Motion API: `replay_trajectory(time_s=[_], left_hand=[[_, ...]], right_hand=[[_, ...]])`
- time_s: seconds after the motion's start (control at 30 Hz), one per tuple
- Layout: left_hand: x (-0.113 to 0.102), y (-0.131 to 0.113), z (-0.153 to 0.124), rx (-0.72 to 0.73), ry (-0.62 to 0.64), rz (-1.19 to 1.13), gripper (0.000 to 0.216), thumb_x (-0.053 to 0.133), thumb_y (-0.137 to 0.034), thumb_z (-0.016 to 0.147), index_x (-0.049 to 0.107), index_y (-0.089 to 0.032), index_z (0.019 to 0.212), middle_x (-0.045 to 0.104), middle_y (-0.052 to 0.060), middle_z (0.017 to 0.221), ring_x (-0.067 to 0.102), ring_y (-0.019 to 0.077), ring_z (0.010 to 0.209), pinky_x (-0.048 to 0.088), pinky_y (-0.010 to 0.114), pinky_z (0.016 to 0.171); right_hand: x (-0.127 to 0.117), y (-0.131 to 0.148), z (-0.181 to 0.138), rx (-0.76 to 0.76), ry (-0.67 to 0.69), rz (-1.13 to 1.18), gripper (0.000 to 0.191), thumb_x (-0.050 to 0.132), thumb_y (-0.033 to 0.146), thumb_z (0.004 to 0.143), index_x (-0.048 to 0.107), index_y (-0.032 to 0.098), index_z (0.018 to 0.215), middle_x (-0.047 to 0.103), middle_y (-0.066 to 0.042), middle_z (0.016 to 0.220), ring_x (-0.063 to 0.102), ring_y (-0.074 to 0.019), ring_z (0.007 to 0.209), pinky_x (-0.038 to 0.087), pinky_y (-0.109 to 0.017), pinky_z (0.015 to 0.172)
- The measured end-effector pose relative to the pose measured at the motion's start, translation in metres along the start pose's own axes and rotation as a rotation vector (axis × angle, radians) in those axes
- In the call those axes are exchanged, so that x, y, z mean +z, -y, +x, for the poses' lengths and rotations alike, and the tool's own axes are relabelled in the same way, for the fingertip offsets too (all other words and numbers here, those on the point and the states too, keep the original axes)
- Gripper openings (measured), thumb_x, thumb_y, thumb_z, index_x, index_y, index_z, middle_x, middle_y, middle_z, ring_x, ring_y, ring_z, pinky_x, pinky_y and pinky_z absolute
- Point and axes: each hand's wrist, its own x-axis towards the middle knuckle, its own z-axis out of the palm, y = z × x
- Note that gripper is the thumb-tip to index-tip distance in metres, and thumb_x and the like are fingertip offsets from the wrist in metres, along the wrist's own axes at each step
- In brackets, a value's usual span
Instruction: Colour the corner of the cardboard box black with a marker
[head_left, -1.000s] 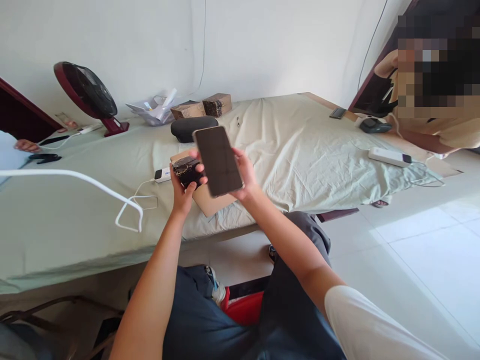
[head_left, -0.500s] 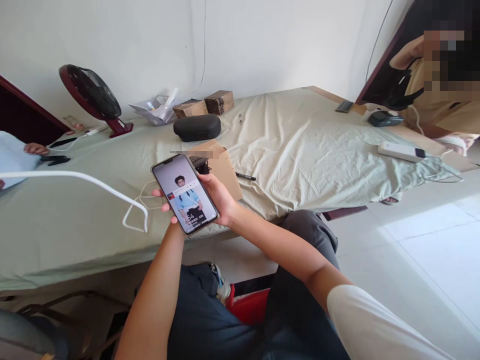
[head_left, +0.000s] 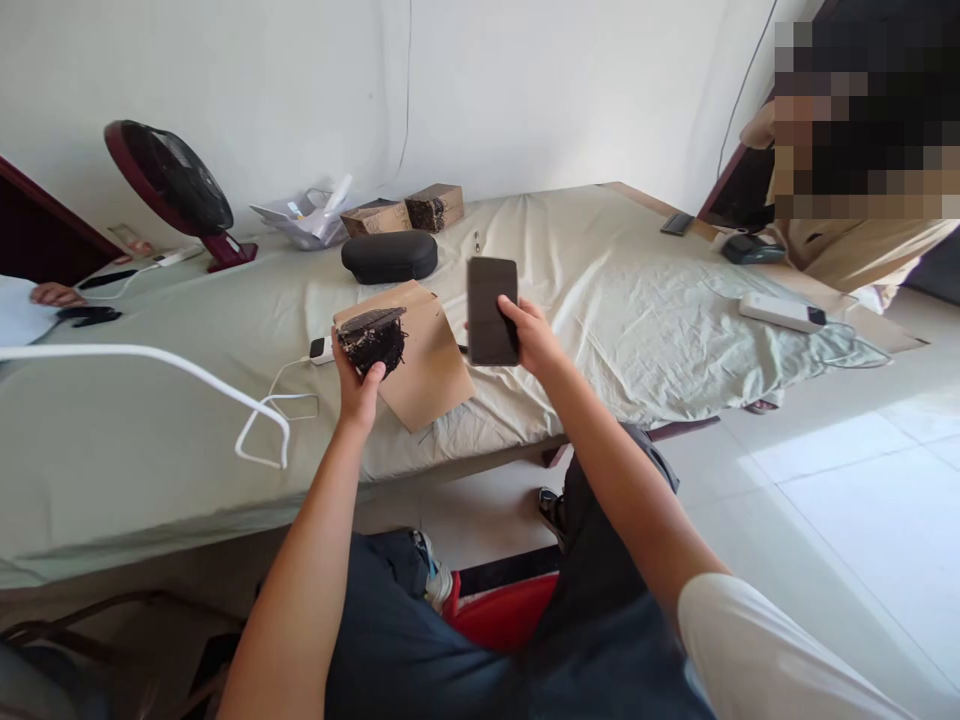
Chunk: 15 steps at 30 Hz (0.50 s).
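Head view: dark crumbly block [head_left: 373, 340] is gripped in the left hand [head_left: 358, 385] above a brown envelope [head_left: 420, 355] on the counter [head_left: 150, 440]; dark-screened phone [head_left: 491, 310] is gripped upright in the right hand [head_left: 534, 340]. Inspection step is judged; steady holding is needed next.

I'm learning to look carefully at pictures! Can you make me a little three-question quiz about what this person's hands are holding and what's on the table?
1. True or false: the right hand holds a phone with a dark screen.
2. What does the left hand hold? A) a white cable B) a dark, rough-edged lump C) a pen
3. Fill in: behind the brown cardboard piece on the table lies a black oval ____.

Key: 1 true. 2 B. 3 case.
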Motion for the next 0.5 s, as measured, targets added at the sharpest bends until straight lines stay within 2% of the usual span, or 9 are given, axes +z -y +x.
replay_trajectory(time_s=[0.03,0.07,0.13,0.2,0.33,0.43,0.5], left_hand=[[-0.001,0.002,0.001,0.002,-0.012,-0.009,0.131,0.084,-0.085,0.068,0.031,-0.029,0.174,0.032,0.015,0.184,0.022,0.0396,0.175,0.016,0.054,0.144],[-0.002,0.004,0.000,0.004,-0.015,-0.020,0.130,0.085,-0.084,0.068,0.032,-0.028,0.173,0.033,0.017,0.183,0.023,0.0394,0.174,0.017,0.053,0.144],[-0.003,0.005,-0.002,0.008,-0.009,-0.037,0.128,0.086,-0.081,0.070,0.032,-0.027,0.173,0.032,0.017,0.183,0.024,0.0395,0.174,0.017,0.053,0.143],[-0.002,0.005,-0.004,0.007,-0.006,-0.041,0.128,0.087,-0.080,0.070,0.031,-0.029,0.173,0.031,0.016,0.183,0.024,0.0402,0.173,0.017,0.054,0.143],[-0.003,0.006,-0.003,-0.014,-0.002,-0.038,0.128,0.088,-0.078,0.071,0.029,-0.030,0.174,0.033,0.017,0.182,0.029,0.0420,0.172,0.023,0.057,0.142],[-0.008,0.008,0.000,-0.015,-0.031,-0.013,0.137,0.087,-0.083,0.068,0.024,-0.028,0.176,0.033,0.019,0.182,0.034,0.0428,0.169,0.026,0.055,0.141],[-0.013,0.009,0.003,-0.006,-0.059,0.008,0.143,0.084,-0.087,0.067,0.016,-0.028,0.178,0.025,0.019,0.185,0.029,0.0417,0.172,0.023,0.052,0.142]], right_hand=[[-0.019,-0.010,0.009,0.065,-0.145,-0.268,0.041,0.048,0.048,0.111,0.066,0.021,0.136,0.083,-0.007,0.117,0.079,-0.0208,0.102,0.067,-0.036,0.092],[-0.036,-0.020,0.017,0.119,-0.215,-0.374,0.037,0.053,0.042,0.110,0.069,0.018,0.133,0.082,-0.009,0.121,0.078,-0.0219,0.106,0.066,-0.038,0.096],[-0.062,-0.038,0.028,0.209,-0.269,-0.507,0.032,0.062,0.037,0.108,0.072,0.012,0.125,0.081,-0.012,0.119,0.078,-0.0248,0.105,0.065,-0.041,0.095],[-0.078,-0.052,0.034,0.286,-0.272,-0.641,0.030,0.070,0.037,0.107,0.074,0.013,0.124,0.079,-0.010,0.120,0.077,-0.0240,0.105,0.066,-0.043,0.095],[-0.084,-0.062,0.038,0.357,-0.241,-0.897,0.032,0.075,0.037,0.106,0.072,0.017,0.130,0.074,-0.011,0.134,0.073,-0.0265,0.121,0.063,-0.050,0.105],[-0.078,-0.055,0.035,0.336,-0.200,-1.029,0.032,0.077,0.024,0.099,0.073,0.009,0.127,0.070,-0.025,0.140,0.064,-0.0402,0.138,0.053,-0.056,0.116],[-0.073,-0.047,0.030,0.294,-0.157,-1.080,0.041,0.079,0.022,0.092,0.074,0.004,0.129,0.063,-0.034,0.148,0.052,-0.0519,0.150,0.044,-0.063,0.123]])
